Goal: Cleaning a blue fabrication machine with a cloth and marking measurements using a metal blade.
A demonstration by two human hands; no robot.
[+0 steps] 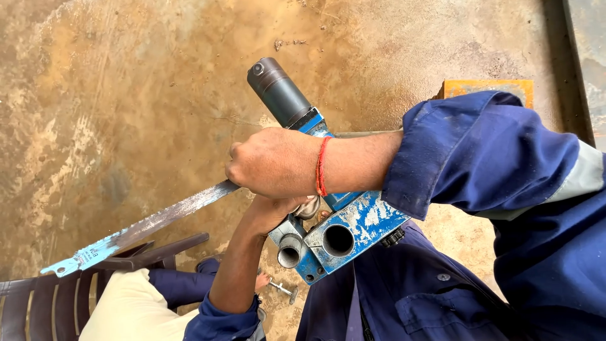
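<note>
I see my right hand (274, 161) closed in a fist over the middle of the blue tool (344, 227), knuckles up, fingers curled tight around the blade (158, 221) where it meets the tool body. A red thread (322, 167) sits on that wrist, and the blue sleeve (480, 158) is pushed back above it. My left hand (271, 211) comes up from below, just under the right one; it presses against the tool's underside, but I cannot tell how far its fingers are closed, since the right hand hides them.

The tool is held in the air over the rusty metal floor (126, 95), tilted, with its dark cylinder (278, 91) pointing up and away from me and two round openings in the chipped blue block facing me. The blade runs out to the lower left, toothed, worn grey, its pale blue tip (66, 265) ending above a brown plastic chair (57, 297). A cream cloth (136, 309) lies on the chair. A small metal bolt (282, 289) shows below the tool. An orange plate (489, 88) lies on the floor beyond my right arm
</note>
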